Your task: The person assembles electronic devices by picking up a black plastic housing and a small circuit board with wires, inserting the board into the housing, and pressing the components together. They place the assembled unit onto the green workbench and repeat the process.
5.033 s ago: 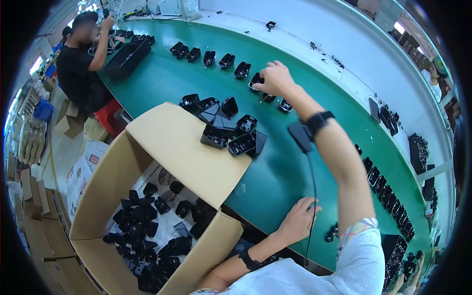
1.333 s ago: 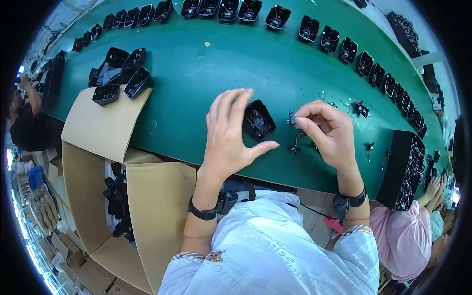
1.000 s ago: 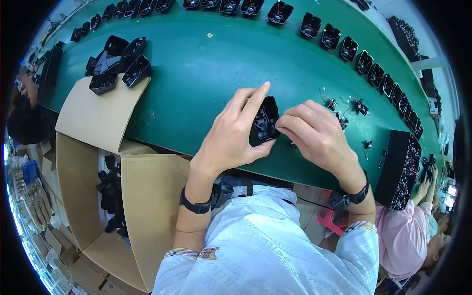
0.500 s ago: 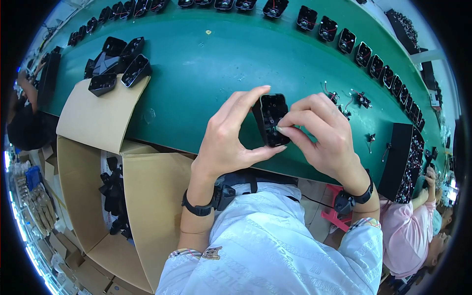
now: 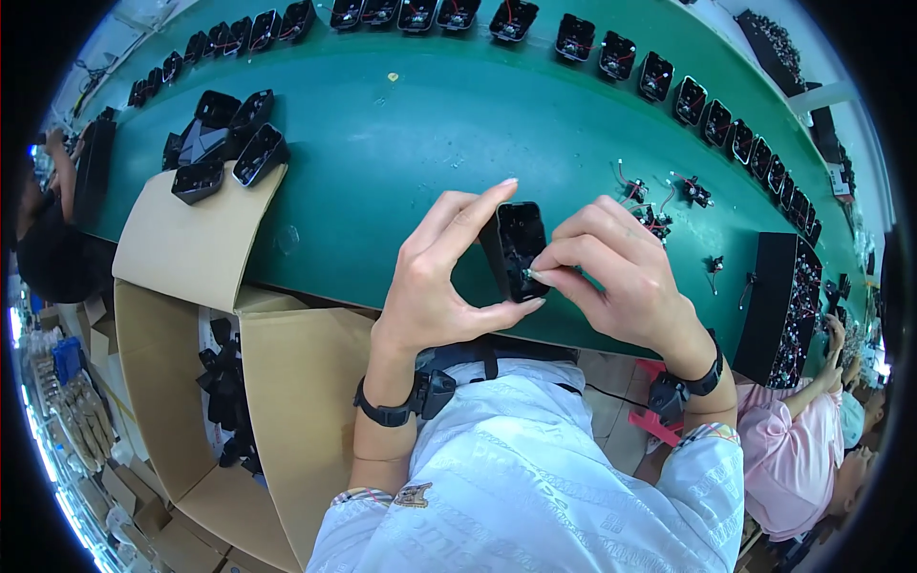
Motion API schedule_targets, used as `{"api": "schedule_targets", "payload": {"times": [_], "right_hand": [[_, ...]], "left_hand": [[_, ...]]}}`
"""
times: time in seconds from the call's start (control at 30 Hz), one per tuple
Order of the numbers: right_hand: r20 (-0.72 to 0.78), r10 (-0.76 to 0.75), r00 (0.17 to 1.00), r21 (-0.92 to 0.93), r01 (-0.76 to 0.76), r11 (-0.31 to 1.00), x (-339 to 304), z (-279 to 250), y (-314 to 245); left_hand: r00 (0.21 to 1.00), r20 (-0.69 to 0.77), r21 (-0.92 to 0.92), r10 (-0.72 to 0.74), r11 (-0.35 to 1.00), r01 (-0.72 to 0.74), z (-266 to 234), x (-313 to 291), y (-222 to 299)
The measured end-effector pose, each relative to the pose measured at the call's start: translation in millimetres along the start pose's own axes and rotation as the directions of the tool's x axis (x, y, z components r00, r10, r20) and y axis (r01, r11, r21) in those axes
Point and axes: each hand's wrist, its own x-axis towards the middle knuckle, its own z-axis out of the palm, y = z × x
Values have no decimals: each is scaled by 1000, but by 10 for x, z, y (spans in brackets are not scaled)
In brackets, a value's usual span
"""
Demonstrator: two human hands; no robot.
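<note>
While the thumb and forefinger of your right hand (image 5: 621, 277) pinch together over a small part (image 5: 528, 274), mostly hidden by the fingertips, they press at the near end of the open black housing (image 5: 521, 229). Your left hand (image 5: 430, 272) grasps that housing, forefinger along its far end and thumb along its near end, the palm bowed away from its side wall. The housing is in front of your body, open face up toward you; whether it rests on the green table (image 5: 382, 172) or is lifted, I cannot tell.

The step in hand appears to be seating the small part inside the housing. The next move seems to call for a steady left hold while the right fingertips line the part up and press it home, then let go.

Your right wrist comes in from the right, knuckles up, its other fingers curled; your left wrist is cocked, fingers pointing forward. Both forearms reach from the lower edge, each with a black wristband.

Just beyond your right hand lie loose wired parts (image 5: 655, 223); farther off, a row of filled housings (image 5: 576, 40) curves along the table's far side.
</note>
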Motion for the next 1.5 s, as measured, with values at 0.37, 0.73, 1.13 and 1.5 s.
{"api": "schedule_targets", "payload": {"times": [0.37, 0.73, 1.13, 1.5], "right_hand": [[75, -91, 993, 67, 86, 994, -31, -30, -17], [44, 599, 799, 637, -484, 599, -197, 135, -154], [-106, 847, 520, 921, -269, 281, -224, 644, -331], [-365, 475, 801, 385, -335, 860, -211, 459, -237]], "left_hand": [[980, 191, -132, -63, 987, 89, -77, 16, -8], [934, -232, 180, 272, 955, -234, 215, 20, -60], [838, -398, 267, 374, 921, -285, 523, -32, -33], [964, -248, 39, 97, 995, -90, 241, -73, -66]]}}
